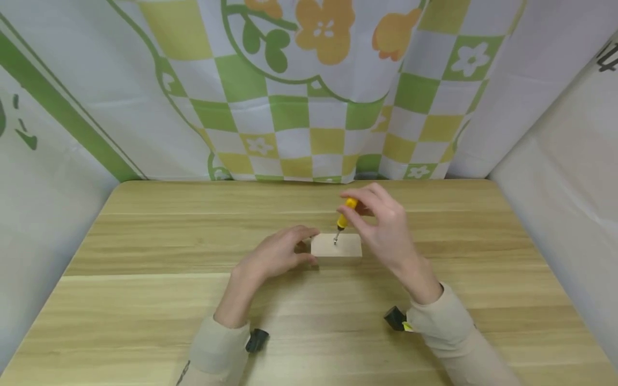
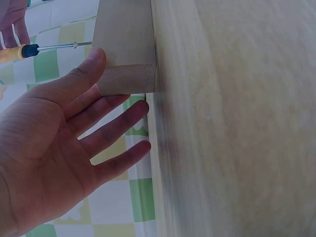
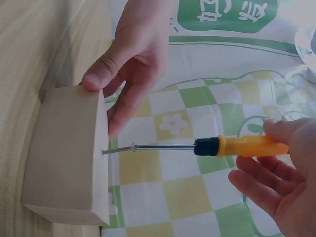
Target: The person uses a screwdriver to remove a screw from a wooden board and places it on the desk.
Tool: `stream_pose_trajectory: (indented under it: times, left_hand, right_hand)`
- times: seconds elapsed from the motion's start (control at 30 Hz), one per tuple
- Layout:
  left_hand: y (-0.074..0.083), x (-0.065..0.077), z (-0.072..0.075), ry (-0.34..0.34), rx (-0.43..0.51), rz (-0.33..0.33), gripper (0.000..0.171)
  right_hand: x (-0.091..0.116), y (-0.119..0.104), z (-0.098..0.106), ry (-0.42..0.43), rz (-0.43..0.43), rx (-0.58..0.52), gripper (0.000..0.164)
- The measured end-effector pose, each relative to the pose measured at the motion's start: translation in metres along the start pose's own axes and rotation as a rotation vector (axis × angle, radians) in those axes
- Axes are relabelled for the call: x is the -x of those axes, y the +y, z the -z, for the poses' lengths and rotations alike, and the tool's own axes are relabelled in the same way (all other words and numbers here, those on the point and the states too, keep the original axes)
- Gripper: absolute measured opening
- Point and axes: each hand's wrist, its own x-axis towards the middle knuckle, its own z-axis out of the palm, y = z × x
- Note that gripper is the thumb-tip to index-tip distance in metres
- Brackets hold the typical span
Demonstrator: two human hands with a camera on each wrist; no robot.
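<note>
A pale wooden block lies on the table, long side running left to right. My left hand holds its left end between thumb and index finger; the other fingers are spread apart in the left wrist view. A metal screw stands upright in the block's top face, its tip sunk in and much of the threaded shank exposed. My right hand pinches the yellow handle of a screwdriver between thumb and fingers. The screwdriver's tip meets the screw head, with its shaft roughly in line with the screw.
The wood-grain table extends around the block on all sides. Along its back edge hangs a green, yellow and white checked cloth. White sheets enclose the left and right sides. A black wrist device sits at the left cuff.
</note>
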Motion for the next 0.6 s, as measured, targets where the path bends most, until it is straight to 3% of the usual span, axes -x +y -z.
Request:
stream_pose_trajectory:
  times: [0.27,0.47,0.6]
  left_hand:
    - [-0.0001,0.0004,0.0012,0.0,-0.007,-0.005,0.064]
    - [0.0005,-0.0003,0.0011,0.0,-0.005,-0.006,0.064]
    - [-0.0001,-0.0008,0.0007,0.001,0.001,-0.002,0.064]
  right_hand:
    - [0.0005,-0.0072,0.0001,0.009,0.049,0.101,0.023]
    - [0.0002,-0.0061,-0.0007,0.001,0.039,0.033,0.024]
    - [-0.0001,-0.0051,-0.001,-0.048,0.036,-0.058,0.027]
